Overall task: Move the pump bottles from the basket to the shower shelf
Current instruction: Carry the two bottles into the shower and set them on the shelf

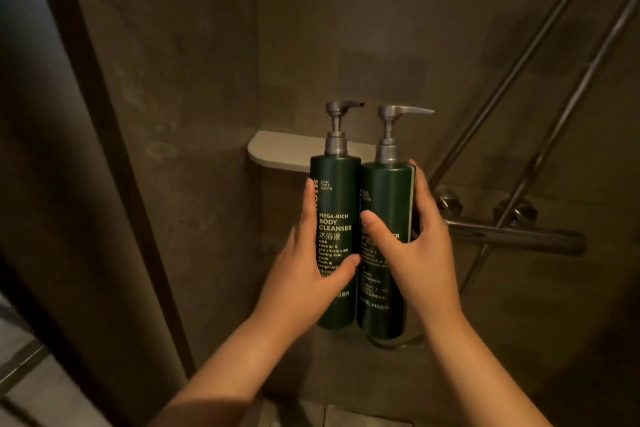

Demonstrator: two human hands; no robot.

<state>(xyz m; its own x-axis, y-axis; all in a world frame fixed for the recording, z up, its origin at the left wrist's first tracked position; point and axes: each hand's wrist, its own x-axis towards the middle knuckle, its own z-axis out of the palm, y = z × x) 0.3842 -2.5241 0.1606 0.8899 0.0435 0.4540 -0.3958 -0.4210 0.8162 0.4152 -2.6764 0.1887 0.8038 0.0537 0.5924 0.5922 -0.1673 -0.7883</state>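
Note:
Two dark green pump bottles with grey pump heads are held upright, side by side and touching, in front of the shower corner. My left hand (311, 260) grips the left one, the body cleanser bottle (335, 204). My right hand (412, 246) grips the right bottle (384, 198), thumb across its label. Both pump spouts point right. Behind and above the bottles, a small white corner shelf (277, 152) juts from the wall; its right part is hidden by the bottles. No basket is in view.
A chrome shower mixer bar (512, 236) with two wall fittings sits to the right, and slanted chrome pipes (519, 73) rise from it. Dark tiled walls surround the corner. A dark door frame (104, 149) runs down the left.

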